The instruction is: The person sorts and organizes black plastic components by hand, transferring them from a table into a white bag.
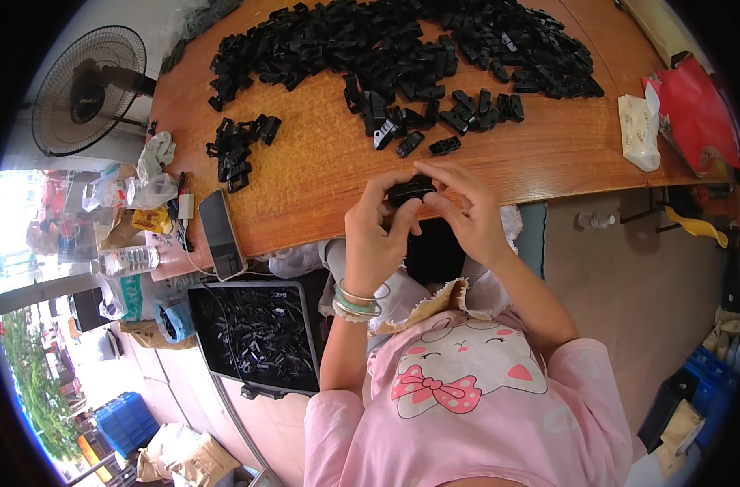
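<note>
Two hands meet at the near edge of the wooden counter [321,178]: your left hand [376,235] and right hand [467,215] are both clamped on one small black plastic part [410,190], fingers pinching it from either side. Its exact shape is hard to make out. A big heap of black parts [402,40] lies well beyond, and a phone [221,234] rests to your left.

I see a dark phone screen [221,233] lying at the table's left edge, a white tissue pack [639,131] beside a red bag [694,109] at right, and a labelled water bottle [126,260] at left.
</note>
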`<state>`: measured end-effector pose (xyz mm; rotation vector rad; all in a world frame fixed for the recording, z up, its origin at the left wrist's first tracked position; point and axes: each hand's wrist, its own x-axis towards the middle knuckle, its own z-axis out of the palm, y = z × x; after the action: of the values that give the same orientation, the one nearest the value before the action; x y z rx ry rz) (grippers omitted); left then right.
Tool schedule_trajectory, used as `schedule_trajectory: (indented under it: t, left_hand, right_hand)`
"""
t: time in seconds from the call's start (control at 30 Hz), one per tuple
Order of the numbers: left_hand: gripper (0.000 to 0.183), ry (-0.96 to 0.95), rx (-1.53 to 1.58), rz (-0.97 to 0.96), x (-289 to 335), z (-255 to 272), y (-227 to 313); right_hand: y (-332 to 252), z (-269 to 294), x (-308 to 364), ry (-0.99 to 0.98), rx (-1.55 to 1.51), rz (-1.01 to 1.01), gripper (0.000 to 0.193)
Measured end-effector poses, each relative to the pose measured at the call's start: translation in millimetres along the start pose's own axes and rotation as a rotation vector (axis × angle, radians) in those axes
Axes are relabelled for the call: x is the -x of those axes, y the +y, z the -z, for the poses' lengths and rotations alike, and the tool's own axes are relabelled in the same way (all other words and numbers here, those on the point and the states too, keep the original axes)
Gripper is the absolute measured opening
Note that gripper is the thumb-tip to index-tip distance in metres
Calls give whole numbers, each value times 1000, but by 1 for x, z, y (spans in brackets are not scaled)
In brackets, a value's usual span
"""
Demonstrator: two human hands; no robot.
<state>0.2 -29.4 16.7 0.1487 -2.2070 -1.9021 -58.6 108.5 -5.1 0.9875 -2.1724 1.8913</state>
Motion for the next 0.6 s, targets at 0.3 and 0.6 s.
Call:
schedule_trajectory:
  t: [0.3,0.6]
  left_hand:
    - [22,125,111,150,18,-30,-5]
    - [21,606,-712,-332,-58,116,-67]
  right_hand:
    - [-4,19,12,-47,-178,-328,26]
    - [13,67,33,-333,-21,-482,17]
